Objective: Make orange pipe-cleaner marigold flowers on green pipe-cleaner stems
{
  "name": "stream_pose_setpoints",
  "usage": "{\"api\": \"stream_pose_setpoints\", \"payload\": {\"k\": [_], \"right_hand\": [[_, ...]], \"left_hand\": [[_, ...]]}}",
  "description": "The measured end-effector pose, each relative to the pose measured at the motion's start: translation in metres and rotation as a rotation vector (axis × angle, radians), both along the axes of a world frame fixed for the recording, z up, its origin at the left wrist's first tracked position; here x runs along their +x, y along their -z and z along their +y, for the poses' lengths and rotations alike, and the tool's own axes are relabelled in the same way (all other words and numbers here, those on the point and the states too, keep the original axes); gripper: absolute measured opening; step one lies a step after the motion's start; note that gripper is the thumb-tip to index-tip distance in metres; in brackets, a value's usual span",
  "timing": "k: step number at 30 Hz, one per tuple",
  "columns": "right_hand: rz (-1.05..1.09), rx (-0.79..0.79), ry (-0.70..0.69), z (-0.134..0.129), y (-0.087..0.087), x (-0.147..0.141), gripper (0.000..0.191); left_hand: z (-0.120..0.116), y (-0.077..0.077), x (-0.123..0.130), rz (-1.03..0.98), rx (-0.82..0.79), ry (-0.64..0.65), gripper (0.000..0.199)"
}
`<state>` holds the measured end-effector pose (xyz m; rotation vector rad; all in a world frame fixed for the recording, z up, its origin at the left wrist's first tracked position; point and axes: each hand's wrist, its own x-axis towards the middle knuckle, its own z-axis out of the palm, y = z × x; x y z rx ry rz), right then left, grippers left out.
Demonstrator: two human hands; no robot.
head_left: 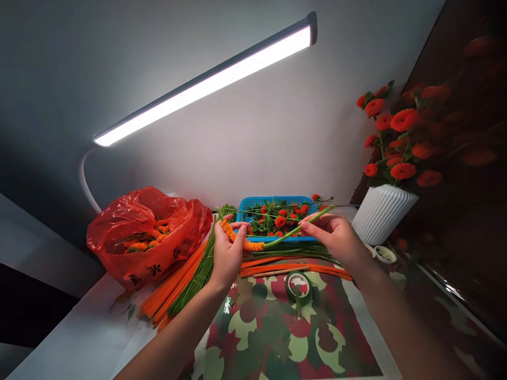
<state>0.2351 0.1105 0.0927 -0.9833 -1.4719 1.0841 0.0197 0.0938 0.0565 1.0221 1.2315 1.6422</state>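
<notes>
Coil of orange pipe cleaner sits pinched in the left hand; the right hand holds its green stem.

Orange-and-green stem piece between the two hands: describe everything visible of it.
The orange-and-green stem piece has a thick, ridged orange part, seemingly wound from fuzzy chenille, and a thin green stem running out of it. The orange part curves gently, partly hidden by the left hand, which grips it. The stem slants up to the right, pinched by the right hand, its far tip free. In this view it passes before the blue basket.
</notes>
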Motion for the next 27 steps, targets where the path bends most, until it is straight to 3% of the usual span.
{"api": "stream_pose_setpoints", "payload": {"k": [4,7,9,11,14,18,27], "right_hand": [[-0.048,0.137,0.144,-0.013,-0.001,-0.014,0.025],[-0.289,0.487,0.238,-0.024,-0.004,-0.021,0.024],[-0.542,0.706,0.130,-0.028,-0.006,-0.022,0.030],[-0.801,0.772,-0.043,-0.027,-0.008,-0.020,0.034],[-0.968,0.690,-0.159,-0.022,-0.007,-0.013,0.036],[-0.869,0.638,-0.103,-0.014,-0.007,0.001,0.038],[-0.902,0.524,-0.040,-0.012,-0.009,0.011,0.039]], "left_hand": [[-0.009,0.000,0.004,0.386,0.057,0.264,0.021],[-0.018,-0.005,0.007,0.631,0.100,0.495,0.014],[-0.023,-0.009,0.007,0.715,0.133,0.615,0.016],[-0.025,-0.014,0.006,0.723,0.141,0.661,0.015],[-0.024,-0.020,0.005,0.588,0.105,0.566,0.005],[-0.020,-0.022,0.004,0.399,0.114,0.345,0.016],[-0.020,-0.022,0.002,0.476,0.180,0.231,0.017]]}}
